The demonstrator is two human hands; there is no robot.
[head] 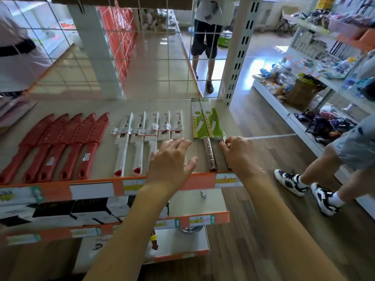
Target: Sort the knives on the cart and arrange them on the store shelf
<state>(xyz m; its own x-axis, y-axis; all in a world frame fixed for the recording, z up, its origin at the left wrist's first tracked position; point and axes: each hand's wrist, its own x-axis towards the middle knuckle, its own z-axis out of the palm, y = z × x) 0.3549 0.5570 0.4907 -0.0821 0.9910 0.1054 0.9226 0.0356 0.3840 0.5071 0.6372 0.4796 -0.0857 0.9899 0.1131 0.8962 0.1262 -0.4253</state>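
On the store shelf (105, 110) lie several red sheathed knives (60, 147) at the left and several white-handled knives (140, 138) in the middle. Two cleavers in green card sleeves (206, 122) with steel handles lie at the right end. My right hand (237, 151) grips the steel handle of the rightmost cleaver (216, 126), hiding most of that handle. The other cleaver's handle (211, 155) lies bare beside it. My left hand (172, 161) rests flat with straight fingers over the lower ends of the rightmost white-handled knives. No cart is in view.
An orange price strip (93, 187) edges the shelf front, with lower shelves of boxed goods (60, 211) beneath. A wire grid backs the shelf. One person stands behind the grid (207, 45); another stands at the right in sneakers (292, 181). A stocked rack (316, 94) lines the right aisle.
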